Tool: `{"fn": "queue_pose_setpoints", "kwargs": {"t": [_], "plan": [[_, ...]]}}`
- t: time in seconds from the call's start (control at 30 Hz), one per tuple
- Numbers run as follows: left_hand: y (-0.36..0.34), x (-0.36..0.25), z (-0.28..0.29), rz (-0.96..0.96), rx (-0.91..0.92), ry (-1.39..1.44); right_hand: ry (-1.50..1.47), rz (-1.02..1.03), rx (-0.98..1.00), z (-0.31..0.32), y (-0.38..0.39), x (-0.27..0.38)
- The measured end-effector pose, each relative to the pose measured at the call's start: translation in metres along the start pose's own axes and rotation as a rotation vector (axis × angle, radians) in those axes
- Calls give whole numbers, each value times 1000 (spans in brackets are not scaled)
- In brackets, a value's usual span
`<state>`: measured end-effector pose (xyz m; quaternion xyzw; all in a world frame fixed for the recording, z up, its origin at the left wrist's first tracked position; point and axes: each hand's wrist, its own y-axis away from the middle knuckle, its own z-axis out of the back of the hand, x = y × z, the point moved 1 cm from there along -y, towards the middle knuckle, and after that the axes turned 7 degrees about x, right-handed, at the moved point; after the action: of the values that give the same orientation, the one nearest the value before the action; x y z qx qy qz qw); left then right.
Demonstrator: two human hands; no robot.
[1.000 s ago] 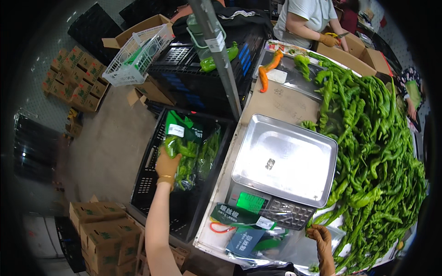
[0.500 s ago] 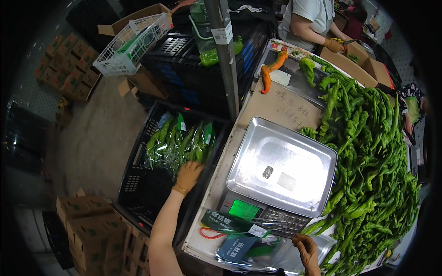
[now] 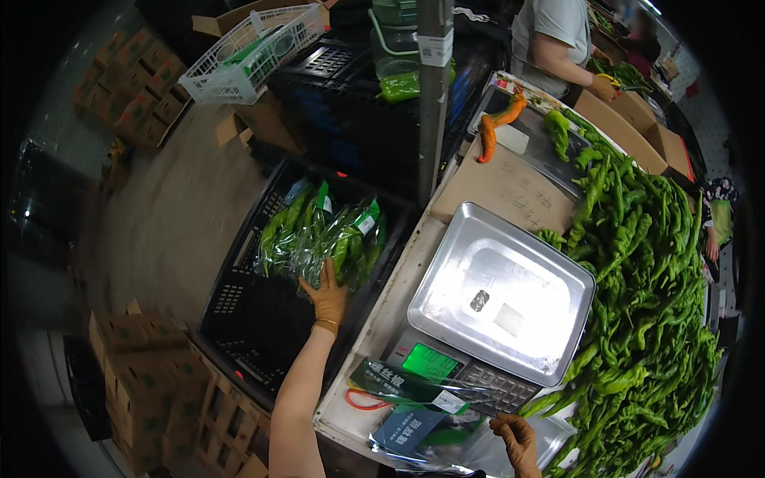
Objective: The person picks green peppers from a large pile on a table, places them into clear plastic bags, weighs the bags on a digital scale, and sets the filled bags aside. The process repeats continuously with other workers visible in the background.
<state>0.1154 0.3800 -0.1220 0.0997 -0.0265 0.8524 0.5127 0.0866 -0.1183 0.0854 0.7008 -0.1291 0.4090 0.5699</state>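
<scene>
Right hand (image 3: 514, 442) at the near edge of my view: fingers curled in, thumb close to them. I can't tell if it's pinching anything. It sits just beside clear packaging, off the near side of the scale. Next to it on the white table (image 3: 339, 414): a dark green printed bag (image 3: 398, 381) with a white label, overlapping the scale's near side; a blue printed packet (image 3: 408, 429); a red band (image 3: 368, 405).

Left hand (image 3: 324, 303) is reached into the black crate (image 3: 263, 323), left of the table. Fingers spread, fingertips at the near edge of the bagged peppers (image 3: 343, 231). I read it as touching, no grip visible. Bags lie side by side toward the crate's far end, green tops away from the hand.

Scale: display (image 3: 430, 361) lit green, steel pan (image 3: 510, 279) bare apart from a dark mark and a pale patch. Loose green pepper heap (image 3: 637, 319) covers the table to the right.

Beyond the pan I've got a flat cardboard sheet (image 3: 510, 187) with handwriting, then an orange pepper (image 3: 498, 123). Grey post (image 3: 431, 119) stands left of those; white basket (image 3: 215, 84) further left. Far side: a co-worker (image 3: 550, 40) by an open carton (image 3: 625, 127), holding something yellow.
</scene>
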Motion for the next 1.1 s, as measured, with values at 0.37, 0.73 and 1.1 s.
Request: {"fn": "queue_pose_setpoints", "kwargs": {"t": [0.37, 0.73, 1.1], "plan": [[28, 40, 4, 29, -209, 1238, 49, 3, -1, 13, -7, -20], [-43, 6, 77, 3, -29, 454, 83, 33, 49, 1, -5, -7], [-74, 35, 68, 216, 373, 925, 181, -33, 80, -3, -10, 7]]}}
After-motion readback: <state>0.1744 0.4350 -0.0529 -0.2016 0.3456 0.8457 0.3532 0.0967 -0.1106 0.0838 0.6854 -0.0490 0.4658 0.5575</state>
